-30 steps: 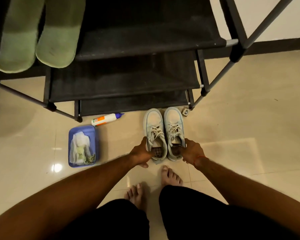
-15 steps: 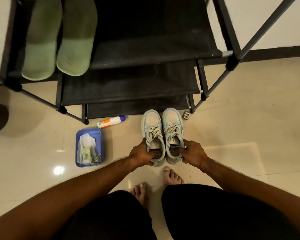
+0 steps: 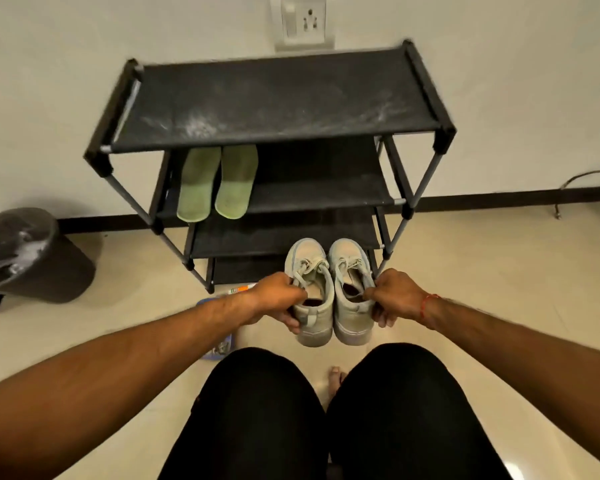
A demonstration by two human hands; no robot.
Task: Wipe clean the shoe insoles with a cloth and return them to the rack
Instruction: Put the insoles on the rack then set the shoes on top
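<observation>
I hold a pair of pale grey-green sneakers in the air in front of the black shoe rack (image 3: pixel 281 129). My left hand (image 3: pixel 278 299) grips the left sneaker (image 3: pixel 312 299) at its collar. My right hand (image 3: pixel 395 297) grips the right sneaker (image 3: pixel 350 296) the same way. Two green insoles (image 3: pixel 217 181) lie side by side on the rack's second shelf, at its left end. The blue tray (image 3: pixel 219 351) with the cloth is mostly hidden behind my left forearm.
A dark waste bin (image 3: pixel 32 254) stands on the floor at the left. A white tube (image 3: pixel 241 289) lies on the floor by the rack's foot. A wall socket (image 3: pixel 303 20) sits above the rack. My legs fill the bottom of the view.
Both sneakers have been lifted off the floor by my two hands. The view has risen and pulled back, so the whole rack and the bin now show.
</observation>
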